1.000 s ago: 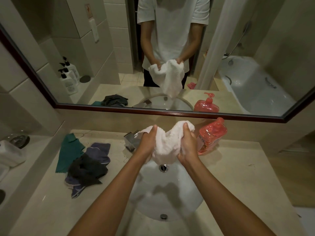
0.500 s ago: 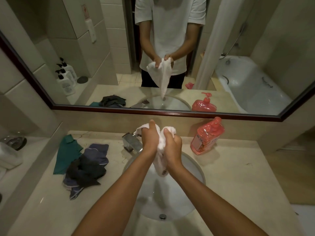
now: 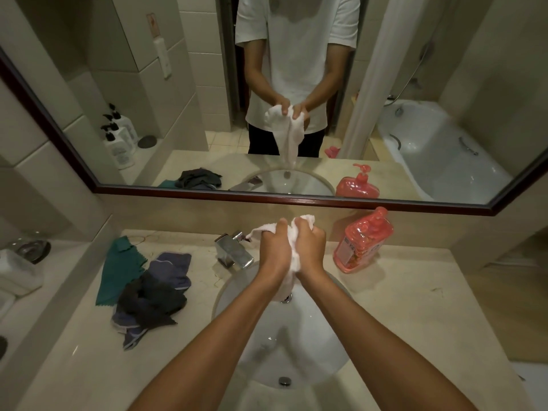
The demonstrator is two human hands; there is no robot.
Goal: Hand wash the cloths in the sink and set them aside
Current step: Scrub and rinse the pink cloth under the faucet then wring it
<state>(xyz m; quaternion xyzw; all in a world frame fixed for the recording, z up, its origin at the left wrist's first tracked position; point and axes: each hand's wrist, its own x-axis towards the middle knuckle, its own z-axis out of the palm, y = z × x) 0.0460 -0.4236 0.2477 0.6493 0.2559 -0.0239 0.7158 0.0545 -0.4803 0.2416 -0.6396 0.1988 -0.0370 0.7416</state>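
The left hand point(image 3: 274, 247) and the right hand point(image 3: 308, 247) both grip the white cloth point(image 3: 292, 232), fingers curled tight around it, just above the sink point(image 3: 296, 345). If they wring it too far forward, water can fall on the counter point(image 3: 415, 307). It can also wet the dark cloths point(image 3: 151, 298) lying near the tap point(image 3: 232, 253).

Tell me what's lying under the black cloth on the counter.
A purple cloth pokes out beneath the black cloth, beside a green cloth. Whatever else the black one covers is hidden.
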